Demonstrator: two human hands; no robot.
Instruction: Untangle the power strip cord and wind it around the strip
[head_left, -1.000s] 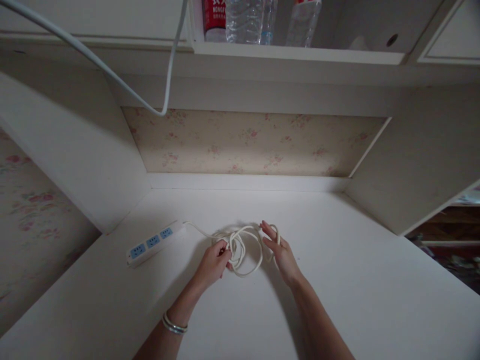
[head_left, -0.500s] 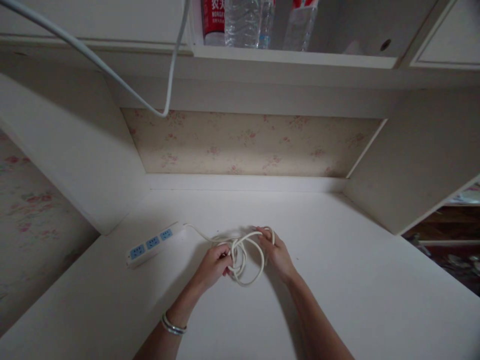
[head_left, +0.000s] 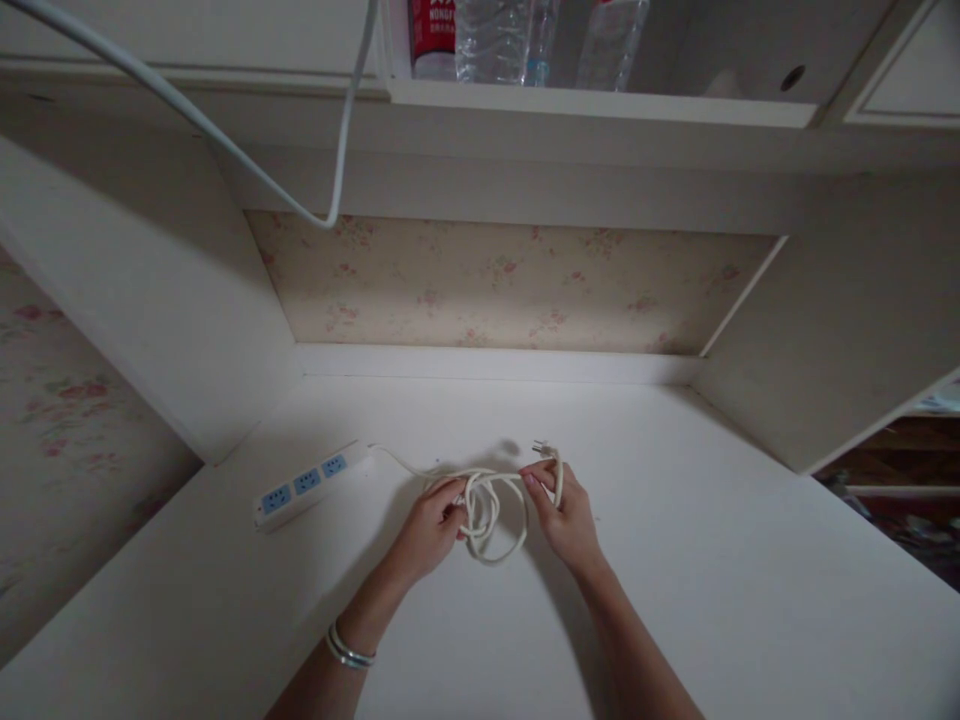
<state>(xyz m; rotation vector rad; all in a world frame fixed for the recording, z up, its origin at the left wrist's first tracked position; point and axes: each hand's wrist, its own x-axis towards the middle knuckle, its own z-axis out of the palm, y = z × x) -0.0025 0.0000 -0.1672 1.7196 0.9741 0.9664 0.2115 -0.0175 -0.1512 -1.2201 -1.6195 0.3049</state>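
While both forearms reach in over the tabletop [head_left: 480, 640] from the near side, the two bare hands meet at a coiled cord [head_left: 495, 508] near the middle of that surface. The left hand [head_left: 429, 530] is angled inward, knuckles up, its fingers closed around the left side of the coil; the fingertips are partly hidden by the loops. A polished, silver-coloured bracelet [head_left: 349, 650] circles that wrist.

The right hand [head_left: 566, 515] leans inward opposite, wrist fairly straight. Its thumb and forefinger are pinched together on a strand drawn across from the coil, and the other fingers are curled, with the cord's end section lying over them. The plug [head_left: 541, 449] projects just beyond these fingers, its metal prongs pointing left.

The cord is cream, smooth and round in section, looped in uneven rings between the hands. A single strand runs left from it to the strip [head_left: 307, 488], a long white box lying aslant, with three square blue socket faces along its top.

I record the tabletop as white and smooth. Behind it, a panel of floral wallpaper [head_left: 480, 290] is set between white boards; above, clear, ribbed bottles [head_left: 491, 42] stand on a shelf [head_left: 600, 104].
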